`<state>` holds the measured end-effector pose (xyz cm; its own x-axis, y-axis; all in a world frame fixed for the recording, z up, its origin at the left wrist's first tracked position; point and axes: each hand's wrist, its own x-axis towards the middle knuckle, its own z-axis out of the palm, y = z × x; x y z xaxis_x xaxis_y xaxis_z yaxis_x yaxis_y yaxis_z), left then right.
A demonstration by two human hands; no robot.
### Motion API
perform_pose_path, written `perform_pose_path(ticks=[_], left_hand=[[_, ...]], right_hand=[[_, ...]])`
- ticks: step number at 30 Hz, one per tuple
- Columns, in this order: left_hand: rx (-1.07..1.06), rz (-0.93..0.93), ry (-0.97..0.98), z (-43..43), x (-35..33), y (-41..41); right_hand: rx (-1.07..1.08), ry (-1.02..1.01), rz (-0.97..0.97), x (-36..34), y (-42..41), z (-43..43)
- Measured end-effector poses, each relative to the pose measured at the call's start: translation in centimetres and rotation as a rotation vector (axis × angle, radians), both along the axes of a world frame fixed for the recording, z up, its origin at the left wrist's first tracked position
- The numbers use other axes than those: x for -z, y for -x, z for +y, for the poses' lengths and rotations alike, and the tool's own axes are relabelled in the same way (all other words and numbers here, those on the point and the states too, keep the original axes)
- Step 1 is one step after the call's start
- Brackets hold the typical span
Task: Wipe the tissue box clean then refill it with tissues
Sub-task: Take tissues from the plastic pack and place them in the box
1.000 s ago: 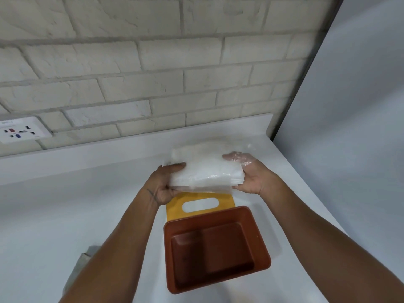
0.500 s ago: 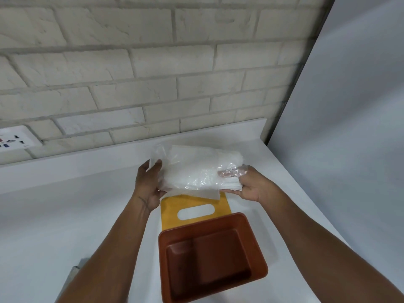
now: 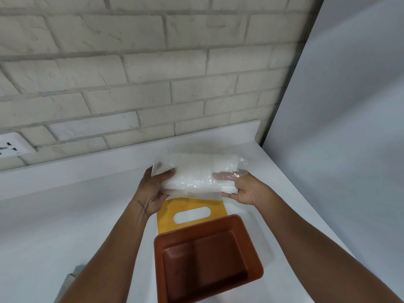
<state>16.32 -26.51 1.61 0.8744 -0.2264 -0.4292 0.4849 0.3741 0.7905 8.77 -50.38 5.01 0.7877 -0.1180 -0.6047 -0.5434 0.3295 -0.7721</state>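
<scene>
Tissues [image 3: 192, 171] in loose plastic wrap [image 3: 240, 165] hang just behind the open box [image 3: 218, 254], left hand [image 3: 153, 193] gripping one end, right hand [image 3: 244, 191] the other. Strip the wrap fully (it may cling), then lower them flat.

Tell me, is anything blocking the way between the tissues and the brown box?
Nothing solid. The box is open and looks empty; its yellow lid lies flat behind it. The left hand and right hand hold the tissues above the lid. Only the clear wrap around them is not yet off.
</scene>
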Motion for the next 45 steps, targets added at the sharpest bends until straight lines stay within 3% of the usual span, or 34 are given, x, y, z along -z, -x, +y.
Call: perform_pose_path(ticks=[3, 7, 13, 19, 23, 25, 28, 30, 32, 34, 37, 38, 42, 45], left_hand=[[-0.084, -0.029, -0.090, -0.1, 0.4, -0.2], [-0.350, 0.025, -0.176, 0.7, 1.6, -1.4], [-0.554, 0.112, -0.143, 1.7, 2.3, -1.8], [-0.614, 0.148, -0.291, 1.3, 3.3, -1.9], [-0.534, 0.153, -0.375, 0.7, 3.3, -1.5], [-0.421, 0.149, -0.517, 0.2, 2.9, -1.0], [-0.192, 0.015, -0.962, -0.7, 2.0, 0.1], [-0.162, -0.187, -1.208, -1.3, 0.9, 0.9], [-0.168, -0.421, -1.264, -1.6, -1.0, 1.6], [-0.015, -0.402, -0.963, -1.9, -3.6, 2.5], [0.348, -0.027, -0.367, -2.7, -6.5, 4.9], [0.363, 0.047, -0.209, -3.1, -6.6, 5.4], [0.101, 0.254, 0.320, -3.6, -5.6, 5.9], [-0.050, 0.251, 0.388, -3.5, -4.9, 5.2]], right_hand=[[0.028, 0.003, 0.004, -0.5, 0.2, 0.2], [0.044, -0.018, 0.008, -1.2, 0.6, -0.6], [0.121, -0.021, 0.008, -1.7, 1.5, -3.2], [0.244, -0.049, -0.011, -3.1, 2.6, -6.8], [0.312, -0.086, -0.064, -4.8, 3.5, -8.3], [0.325, -0.112, -0.100, -5.7, 3.8, -8.4], [0.328, -0.148, -0.151, -7.0, 4.0, -7.8], [0.301, -0.169, -0.181, -8.2, 3.9, -6.6], [0.261, -0.197, -0.206, -9.3, 3.5, -5.1], [0.234, -0.247, -0.222, -10.2, 2.9, -3.6], [0.214, -0.367, -0.224, -11.0, 1.9, -1.2], [0.205, -0.394, -0.218, -11.0, 1.7, -0.4], [0.108, -0.330, -0.120, -9.4, 1.3, 1.5], [0.078, -0.229, -0.078, -8.2, 1.7, 1.5]])
